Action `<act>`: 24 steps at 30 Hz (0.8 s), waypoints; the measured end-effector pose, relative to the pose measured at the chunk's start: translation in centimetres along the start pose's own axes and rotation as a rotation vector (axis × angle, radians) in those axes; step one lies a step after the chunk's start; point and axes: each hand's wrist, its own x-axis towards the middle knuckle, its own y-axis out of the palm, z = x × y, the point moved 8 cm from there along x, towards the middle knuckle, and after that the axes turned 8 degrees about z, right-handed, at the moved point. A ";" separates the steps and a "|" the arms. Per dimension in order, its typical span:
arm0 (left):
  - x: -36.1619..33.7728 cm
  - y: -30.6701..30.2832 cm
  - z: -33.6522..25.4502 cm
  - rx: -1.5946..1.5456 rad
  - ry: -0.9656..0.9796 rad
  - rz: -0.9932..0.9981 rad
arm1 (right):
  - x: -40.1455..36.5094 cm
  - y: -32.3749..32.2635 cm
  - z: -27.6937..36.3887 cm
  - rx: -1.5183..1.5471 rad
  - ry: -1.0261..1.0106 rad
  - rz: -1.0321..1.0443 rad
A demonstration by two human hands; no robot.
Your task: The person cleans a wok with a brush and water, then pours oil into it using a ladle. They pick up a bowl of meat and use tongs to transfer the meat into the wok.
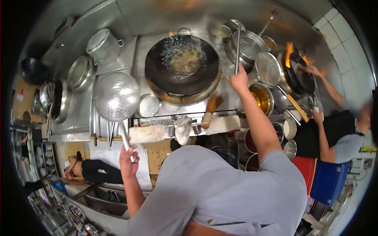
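Note:
My left hand (129, 160) is closed on the handle of a large round strainer (117, 96), held to the left of a big black wok (157, 74). Liquid bubbles and splashes in the wok's middle. Farther right, my right hand (239, 80) grips a long metal handle that reaches up to a ladle (237, 25) near the pots behind the stove. Below the wok lie a bristle brush (212, 112) and a knotted white cloth (182, 129). A small metal bowl (149, 105) stands at the wok's lower left.
At right, another person (342, 145) works at a second wok (301, 74) with flames. A mesh strainer (267, 69) rests over pots, beside an oil pot (262, 98). A lidded pot (104, 46) stands at the left. Another person (94, 170) is at lower left.

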 end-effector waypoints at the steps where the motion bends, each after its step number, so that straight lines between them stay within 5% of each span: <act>1: -0.2 1.1 -1.3 0.010 0.047 0.039 | 2.1 -1.4 -0.1 -0.046 0.174 0.061; 3: -0.4 2.9 -3.3 0.024 0.105 0.058 | 7.9 -1.7 -4.2 -0.179 0.304 0.143; 7: 0.9 5.4 -5.6 0.101 0.175 0.104 | 14.8 -2.4 -11.0 0.155 0.531 0.366; 9: 2.4 6.9 -6.1 0.102 0.181 0.126 | 16.3 -1.2 -14.5 1.523 0.804 0.176; 12: 5.3 9.8 -6.2 0.103 0.131 0.150 | 13.6 -5.2 -11.9 1.899 0.694 0.080; 15: 8.9 12.4 -5.7 0.139 0.080 0.216 | 8.1 -8.9 -7.4 2.054 0.536 0.020; 20: 16.0 17.6 -3.8 0.201 -0.067 0.220 | 2.4 -11.5 -4.9 2.121 0.601 0.402; 24: 22.6 21.3 -0.3 0.129 -0.248 0.334 | -5.9 -13.8 5.2 2.150 0.616 0.483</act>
